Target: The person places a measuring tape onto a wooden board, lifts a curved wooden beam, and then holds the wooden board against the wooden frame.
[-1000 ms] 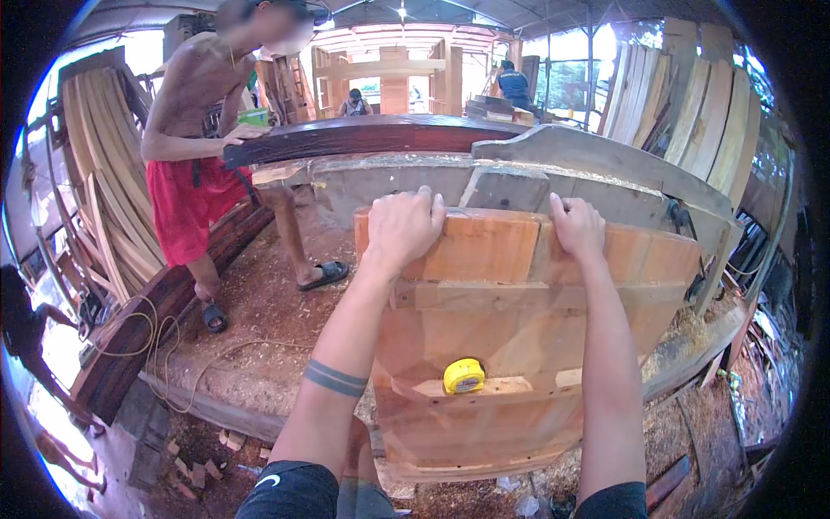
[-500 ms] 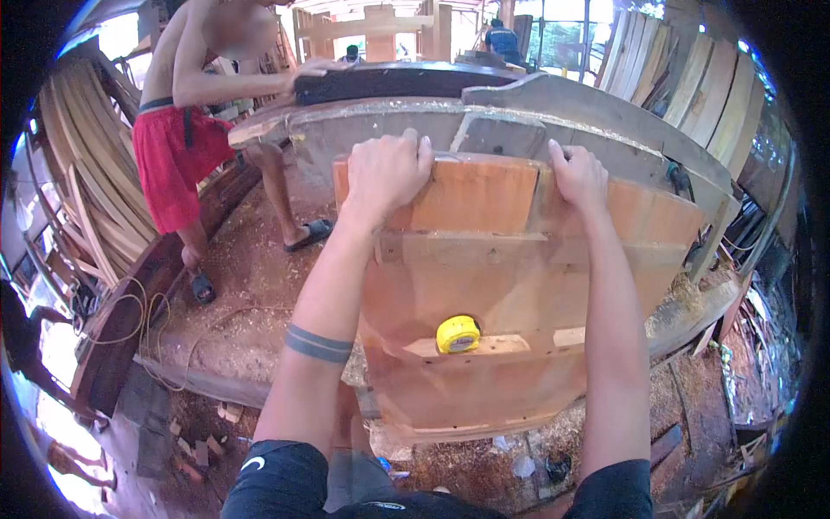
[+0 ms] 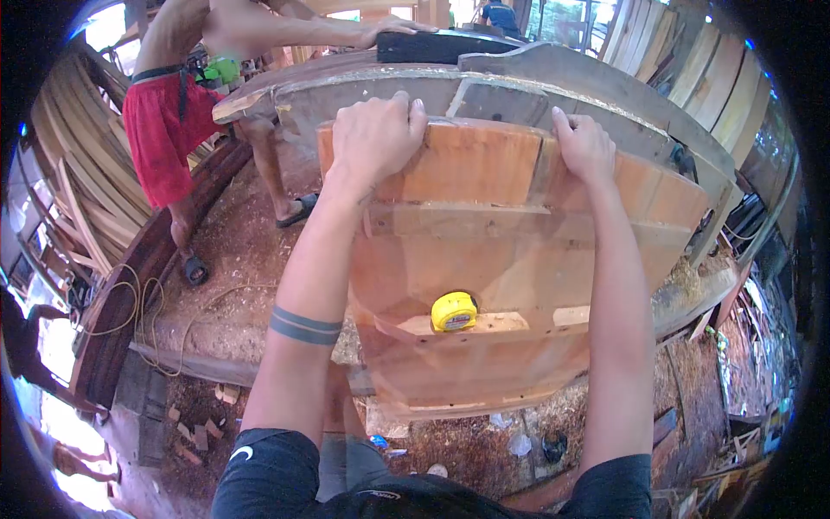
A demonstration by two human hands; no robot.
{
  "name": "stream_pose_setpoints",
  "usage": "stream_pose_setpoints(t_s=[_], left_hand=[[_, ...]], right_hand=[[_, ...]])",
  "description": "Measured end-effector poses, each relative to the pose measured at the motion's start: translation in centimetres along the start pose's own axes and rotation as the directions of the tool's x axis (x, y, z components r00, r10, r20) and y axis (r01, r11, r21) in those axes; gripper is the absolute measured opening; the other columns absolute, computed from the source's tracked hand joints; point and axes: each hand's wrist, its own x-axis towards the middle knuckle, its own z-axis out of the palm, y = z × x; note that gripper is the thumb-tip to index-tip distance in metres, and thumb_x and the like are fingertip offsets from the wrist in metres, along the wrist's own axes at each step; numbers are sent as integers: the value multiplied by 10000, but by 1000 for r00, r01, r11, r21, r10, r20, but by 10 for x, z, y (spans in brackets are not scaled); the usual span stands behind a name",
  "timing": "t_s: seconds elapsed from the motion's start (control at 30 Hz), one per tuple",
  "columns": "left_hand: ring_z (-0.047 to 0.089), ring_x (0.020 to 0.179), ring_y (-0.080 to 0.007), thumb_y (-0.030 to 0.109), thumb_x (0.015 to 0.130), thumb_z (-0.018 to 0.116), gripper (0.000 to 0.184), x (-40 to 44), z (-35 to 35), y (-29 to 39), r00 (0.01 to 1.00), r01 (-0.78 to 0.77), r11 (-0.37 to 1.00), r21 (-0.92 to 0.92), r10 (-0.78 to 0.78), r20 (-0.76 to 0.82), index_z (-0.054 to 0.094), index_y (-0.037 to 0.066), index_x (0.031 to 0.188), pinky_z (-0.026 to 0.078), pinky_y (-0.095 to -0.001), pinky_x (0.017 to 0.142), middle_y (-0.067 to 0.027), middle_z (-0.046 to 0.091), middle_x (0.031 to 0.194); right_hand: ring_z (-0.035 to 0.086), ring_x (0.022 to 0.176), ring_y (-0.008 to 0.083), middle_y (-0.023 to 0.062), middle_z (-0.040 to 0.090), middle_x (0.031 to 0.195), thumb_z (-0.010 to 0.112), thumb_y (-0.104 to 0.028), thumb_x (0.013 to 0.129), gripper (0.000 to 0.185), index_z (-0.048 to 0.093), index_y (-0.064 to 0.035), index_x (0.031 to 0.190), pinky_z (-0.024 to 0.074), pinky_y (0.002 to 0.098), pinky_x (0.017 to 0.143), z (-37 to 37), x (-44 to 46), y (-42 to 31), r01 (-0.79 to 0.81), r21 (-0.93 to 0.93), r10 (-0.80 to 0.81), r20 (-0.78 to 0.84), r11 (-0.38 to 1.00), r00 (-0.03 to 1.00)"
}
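Note:
My left hand (image 3: 377,138) is closed over the top edge of an orange-brown wooden panel (image 3: 467,169), near its left corner. Further right along that edge, my right hand (image 3: 585,149) grips the panel too, thumb up. The panel stands tilted in front of me, with battens across its face. A yellow tape measure (image 3: 454,311) rests on a lower batten between my forearms. The fingertips behind the panel are hidden.
Beyond the panel is a long grey workbench machine (image 3: 363,91). At the left a person in red shorts (image 3: 160,130) presses a dark timber (image 3: 424,48) on it. A cord (image 3: 138,320) loops on the floor; planks (image 3: 78,156) lean at the left.
The dark timber has slid right along the machine, the person leaning after it. My view has tipped downward, and both hands keep hold of the panel.

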Motion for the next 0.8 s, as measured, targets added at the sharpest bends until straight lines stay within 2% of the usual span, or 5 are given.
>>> stream_pose_setpoints(t_s=[0.8], left_hand=[[656, 679, -387, 350, 914, 442, 386, 1, 0, 1, 1000, 8, 1000, 4, -8, -3, 646, 47, 788, 505, -507, 658, -216, 653, 698]], right_hand=[[638, 925, 399, 221, 679, 914, 427, -525, 907, 518, 730, -106, 903, 478, 486, 839, -2, 0, -1, -17, -30, 17, 27, 999, 999]])
